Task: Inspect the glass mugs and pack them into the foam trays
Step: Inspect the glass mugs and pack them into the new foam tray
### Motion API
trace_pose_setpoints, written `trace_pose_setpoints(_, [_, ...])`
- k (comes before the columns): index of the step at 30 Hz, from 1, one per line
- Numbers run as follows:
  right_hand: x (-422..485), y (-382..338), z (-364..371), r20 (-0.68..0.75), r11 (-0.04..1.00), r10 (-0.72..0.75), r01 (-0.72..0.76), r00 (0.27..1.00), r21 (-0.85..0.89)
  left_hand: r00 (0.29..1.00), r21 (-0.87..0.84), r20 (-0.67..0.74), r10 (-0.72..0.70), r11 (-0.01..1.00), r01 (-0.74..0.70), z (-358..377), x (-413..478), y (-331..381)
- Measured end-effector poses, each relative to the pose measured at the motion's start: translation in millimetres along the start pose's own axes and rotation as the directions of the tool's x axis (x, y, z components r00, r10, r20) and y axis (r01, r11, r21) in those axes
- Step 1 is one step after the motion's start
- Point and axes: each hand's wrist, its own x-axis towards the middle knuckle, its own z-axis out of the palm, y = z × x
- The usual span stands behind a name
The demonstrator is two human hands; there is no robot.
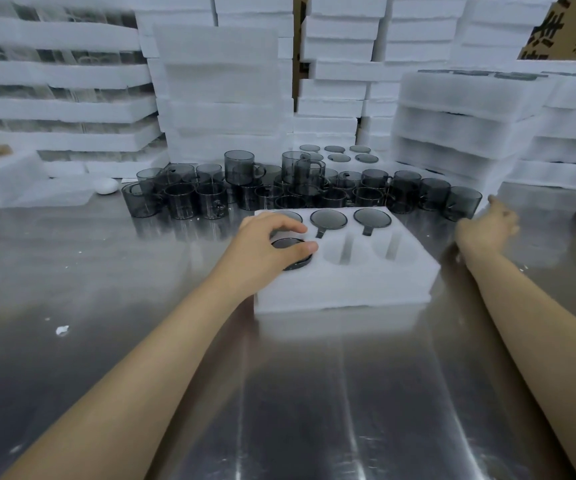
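Mug (293,258) half under fingers (288,225)

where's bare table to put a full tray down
Bare steel table spans the near side, between both forearms and left of the foam tray. A smaller patch lies right of the tray. Behind it the loose mugs crowd, with foam stacks beyond.

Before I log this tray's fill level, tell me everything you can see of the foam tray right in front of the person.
The foam tray is a thick white block of soft-looking foam, lying flat on the steel table just in front of the loose smoked-glass mugs. It has six round pockets with handle slots, in two rows of three. The far row holds three mugs; the near left pocket holds a fourth mug, which the left hand presses or grips. The near middle and right pockets are empty. The right hand is off it.
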Motion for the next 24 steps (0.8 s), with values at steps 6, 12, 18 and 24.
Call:
trace_pose_setpoints(6, [11, 1, 5, 0.099, 0.989, -0.060, 0.073, 0.993, -0.128, 1.000, -0.023, 0.003, 0.008, 1.000, -0.008, 2, 1, 0])
trace_pose_setpoints(12, [17, 7, 9, 0.019, 0.996, -0.073, 0.074, 0.997, -0.055, 0.994, 0.064, -0.037, 0.099, 0.993, -0.096, 5, 1, -2])
trace_pose_setpoints(18, [9, 4, 5, -0.037, 0.975, -0.164, 0.168, 0.986, 0.149, 0.981, 0.055, -0.104, 0.164, 0.986, -0.159, 5, -4, -2])
trace_pose_setpoints(24, [-34, -31, -15, -0.215, 0.832, -0.282, 0.350, 0.935, 0.431, 0.986, 0.235, -0.059, 0.159, 0.962, -0.141, 1, -3, -4])
